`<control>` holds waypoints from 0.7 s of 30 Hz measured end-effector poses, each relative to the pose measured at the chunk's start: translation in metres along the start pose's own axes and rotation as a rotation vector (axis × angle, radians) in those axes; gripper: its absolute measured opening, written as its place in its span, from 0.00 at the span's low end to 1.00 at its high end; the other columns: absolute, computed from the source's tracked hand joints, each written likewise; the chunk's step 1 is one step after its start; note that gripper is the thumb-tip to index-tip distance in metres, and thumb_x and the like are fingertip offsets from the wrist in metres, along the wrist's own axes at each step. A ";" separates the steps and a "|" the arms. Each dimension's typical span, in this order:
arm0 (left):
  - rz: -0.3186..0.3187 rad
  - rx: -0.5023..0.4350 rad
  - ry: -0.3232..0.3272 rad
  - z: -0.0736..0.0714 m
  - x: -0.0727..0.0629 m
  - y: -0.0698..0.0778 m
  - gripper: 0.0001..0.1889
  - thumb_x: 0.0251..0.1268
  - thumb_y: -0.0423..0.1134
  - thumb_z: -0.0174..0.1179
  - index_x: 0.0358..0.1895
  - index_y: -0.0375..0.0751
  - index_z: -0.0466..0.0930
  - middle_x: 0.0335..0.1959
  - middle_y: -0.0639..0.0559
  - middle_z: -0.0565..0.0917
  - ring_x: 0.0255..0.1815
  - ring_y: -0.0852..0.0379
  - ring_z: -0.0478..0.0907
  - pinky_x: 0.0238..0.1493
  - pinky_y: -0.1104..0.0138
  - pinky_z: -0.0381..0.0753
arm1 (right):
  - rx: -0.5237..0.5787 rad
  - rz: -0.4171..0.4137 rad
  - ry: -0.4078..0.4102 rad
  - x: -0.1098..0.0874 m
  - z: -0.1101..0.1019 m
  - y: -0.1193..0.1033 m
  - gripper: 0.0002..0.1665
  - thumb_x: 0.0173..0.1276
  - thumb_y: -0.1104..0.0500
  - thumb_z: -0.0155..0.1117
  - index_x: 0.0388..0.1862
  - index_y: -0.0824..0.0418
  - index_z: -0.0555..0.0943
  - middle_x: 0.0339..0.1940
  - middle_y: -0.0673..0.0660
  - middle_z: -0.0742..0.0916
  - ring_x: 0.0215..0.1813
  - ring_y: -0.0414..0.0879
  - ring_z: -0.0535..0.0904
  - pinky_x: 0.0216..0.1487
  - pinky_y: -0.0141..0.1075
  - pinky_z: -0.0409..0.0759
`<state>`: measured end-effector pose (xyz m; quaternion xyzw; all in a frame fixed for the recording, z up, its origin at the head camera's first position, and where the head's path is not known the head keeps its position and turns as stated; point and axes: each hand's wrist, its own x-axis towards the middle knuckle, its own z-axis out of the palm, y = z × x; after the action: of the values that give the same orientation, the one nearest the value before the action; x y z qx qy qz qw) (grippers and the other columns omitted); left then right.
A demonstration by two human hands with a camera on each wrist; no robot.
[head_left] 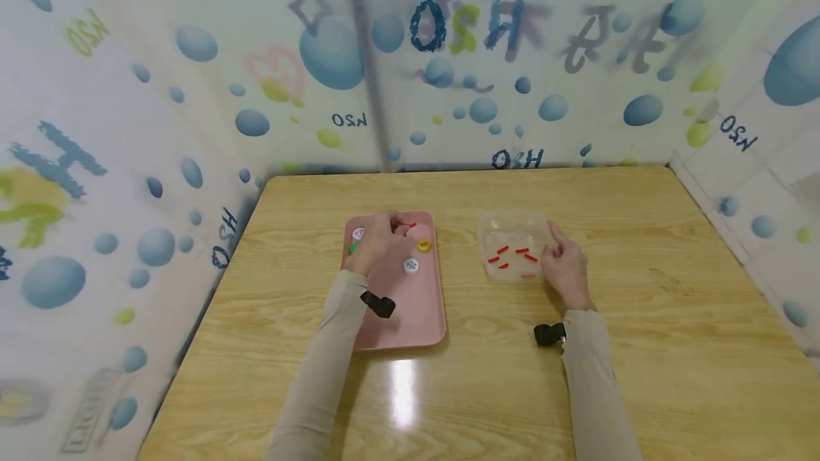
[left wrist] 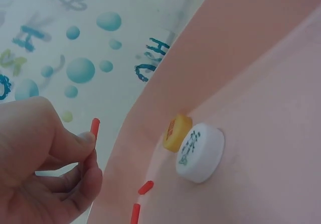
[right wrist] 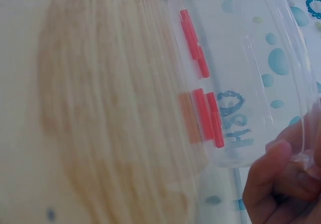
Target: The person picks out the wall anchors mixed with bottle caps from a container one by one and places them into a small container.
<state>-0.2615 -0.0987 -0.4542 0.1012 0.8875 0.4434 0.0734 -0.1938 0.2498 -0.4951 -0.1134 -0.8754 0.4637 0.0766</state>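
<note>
Between thumb and fingertip, my left hand (head_left: 378,239) pinches a short red stick (left wrist: 96,126) above the far end of the pink tray (head_left: 410,319). Two more red sticks lie on the tray in the left wrist view, one of them a small piece (left wrist: 146,187). Beside them are a thick white disc (left wrist: 200,153) with a green print and a yellow disc (left wrist: 177,132). My right hand (head_left: 566,269) grips the right edge of a clear plastic container (head_left: 485,225). Several red sticks (right wrist: 194,42) lie on the container's bottom.
Another white disc (head_left: 358,233) and a green disc (head_left: 354,247), partly hidden by the left hand, lie at the tray's left side. Tray and container stand apart on a wooden table (head_left: 500,390). A patterned wall (head_left: 423,91) rises behind the table's far edge.
</note>
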 end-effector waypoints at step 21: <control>0.079 -0.030 -0.017 0.018 0.009 0.014 0.07 0.74 0.35 0.57 0.49 0.38 0.80 0.33 0.48 0.77 0.32 0.52 0.71 0.37 0.65 0.72 | 0.004 -0.042 0.023 0.002 -0.001 0.004 0.33 0.73 0.64 0.50 0.77 0.59 0.67 0.17 0.47 0.64 0.18 0.39 0.61 0.21 0.33 0.62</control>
<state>-0.2646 -0.0748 -0.4539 0.1389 0.8754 0.4585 0.0649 -0.1948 0.2527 -0.4976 -0.1000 -0.8758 0.4623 0.0966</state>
